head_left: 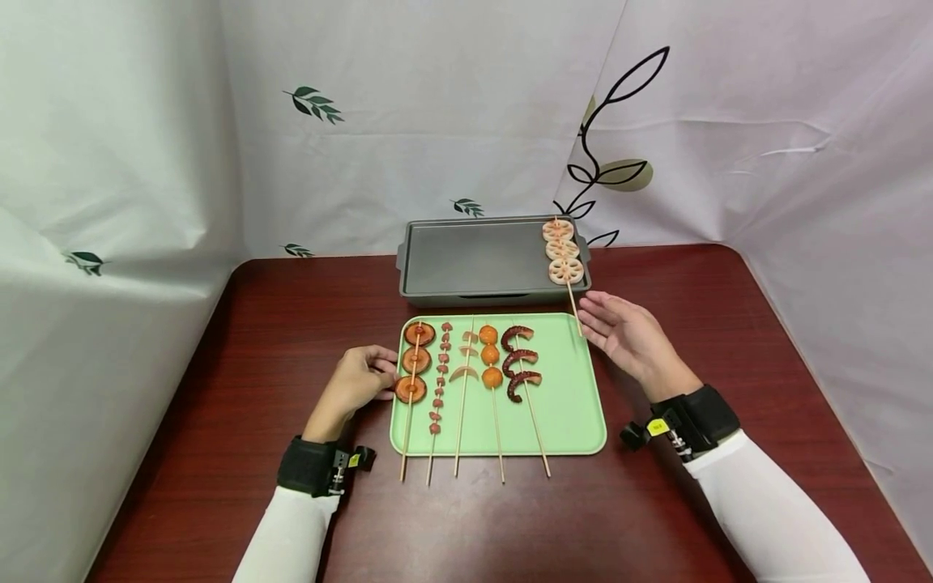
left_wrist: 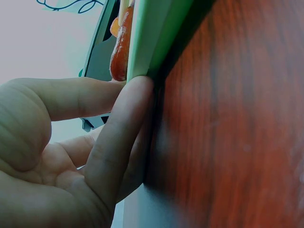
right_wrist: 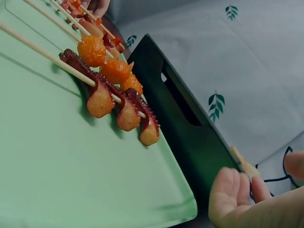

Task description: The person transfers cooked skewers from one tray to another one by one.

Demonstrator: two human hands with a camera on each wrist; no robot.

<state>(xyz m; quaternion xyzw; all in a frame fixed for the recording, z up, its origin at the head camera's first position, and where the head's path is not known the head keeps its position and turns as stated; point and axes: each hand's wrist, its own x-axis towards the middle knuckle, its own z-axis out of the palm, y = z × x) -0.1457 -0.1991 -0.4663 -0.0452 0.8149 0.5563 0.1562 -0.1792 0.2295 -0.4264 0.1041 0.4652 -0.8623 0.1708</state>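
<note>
A green tray (head_left: 568, 397) holds several skewers: brown round slices (head_left: 415, 360), small meat bits (head_left: 440, 376), pale crescents (head_left: 465, 364), orange balls (head_left: 490, 356) and curled dark red pieces (head_left: 519, 360). My left hand (head_left: 379, 374) rests at the tray's left edge, and its fingers (left_wrist: 118, 128) touch the green rim (left_wrist: 152, 38) beside a brown slice (left_wrist: 121, 47). A lotus-root skewer (head_left: 564, 251) lies on the right side of the grey pan (head_left: 474, 259), its stick (right_wrist: 242, 164) poking over the pan's front. My right hand (head_left: 599, 320) lies open just beside that stick, holding nothing.
The grey pan (right_wrist: 190, 137) stands directly behind the green tray (right_wrist: 57, 166) on a dark red wooden table (head_left: 729, 340). White leaf-patterned cloth hangs behind and at both sides. The skewer sticks overhang the tray's front edge.
</note>
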